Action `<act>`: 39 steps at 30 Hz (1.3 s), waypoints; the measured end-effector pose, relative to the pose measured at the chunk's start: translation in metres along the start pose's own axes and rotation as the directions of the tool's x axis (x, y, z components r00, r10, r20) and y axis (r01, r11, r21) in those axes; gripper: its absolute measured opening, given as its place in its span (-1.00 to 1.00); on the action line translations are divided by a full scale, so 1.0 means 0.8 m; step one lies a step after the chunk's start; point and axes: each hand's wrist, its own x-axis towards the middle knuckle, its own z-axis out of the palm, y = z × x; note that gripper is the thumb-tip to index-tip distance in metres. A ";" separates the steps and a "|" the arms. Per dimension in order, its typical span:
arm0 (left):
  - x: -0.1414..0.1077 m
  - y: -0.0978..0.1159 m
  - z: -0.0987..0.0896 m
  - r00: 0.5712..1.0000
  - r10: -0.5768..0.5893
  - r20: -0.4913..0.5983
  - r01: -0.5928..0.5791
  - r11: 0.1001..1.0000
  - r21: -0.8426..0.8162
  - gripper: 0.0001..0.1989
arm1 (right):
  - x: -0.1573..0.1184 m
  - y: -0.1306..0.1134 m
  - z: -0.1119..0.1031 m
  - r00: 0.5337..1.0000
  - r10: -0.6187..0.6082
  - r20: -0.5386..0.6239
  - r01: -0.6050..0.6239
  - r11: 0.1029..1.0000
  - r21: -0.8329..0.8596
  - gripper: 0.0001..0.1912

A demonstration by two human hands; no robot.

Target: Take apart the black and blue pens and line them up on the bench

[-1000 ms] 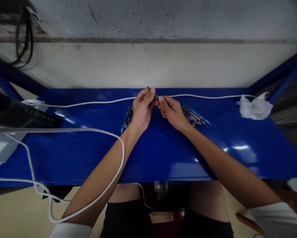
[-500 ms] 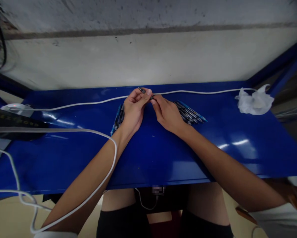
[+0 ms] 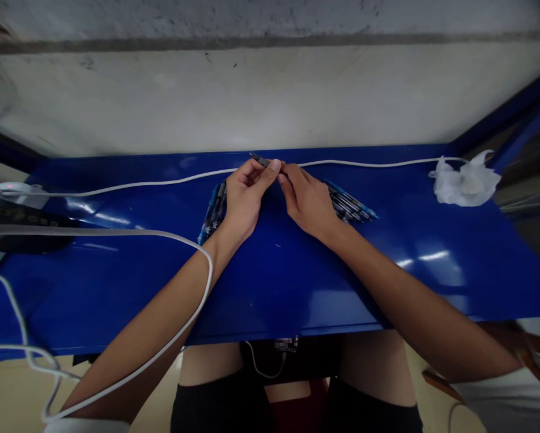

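Observation:
Near the back of the blue table, my left hand (image 3: 248,193) is closed round a dark pen (image 3: 261,161), thumb along its barrel and its pointed tip sticking out to the upper left. My right hand (image 3: 309,198) pinches the pen's other end, which the fingers mostly hide. Beside my left wrist lies a bundle of pens (image 3: 213,210), some blue and some dark. A second pile of blue, dark and clear pens (image 3: 351,203) lies just right of my right hand and partly behind it.
A white cable (image 3: 162,182) runs along the table's back, behind my hands. Another white cable (image 3: 210,264) loops over my left forearm. A crumpled white plastic bag (image 3: 465,182) sits at the right. At the left are a dark box (image 3: 26,225) and a white device (image 3: 17,189).
The view has shifted slightly. Both hands stay together at the pen, and its tip end shows a little more beyond my left fingers.

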 end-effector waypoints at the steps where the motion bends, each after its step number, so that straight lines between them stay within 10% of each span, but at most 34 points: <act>1: 0.000 -0.001 0.001 1.000 0.015 -0.027 -0.015 1.000 0.003 -0.63 | 0.001 0.000 -0.001 1.000 -0.005 -0.002 0.005 1.000 -0.010 -0.60; 39: 0.010 0.012 -0.011 0.923 0.123 -0.364 -0.120 0.992 0.032 -0.56 | 0.003 0.005 -0.003 0.999 0.023 -0.043 -0.020 0.998 0.058 -0.73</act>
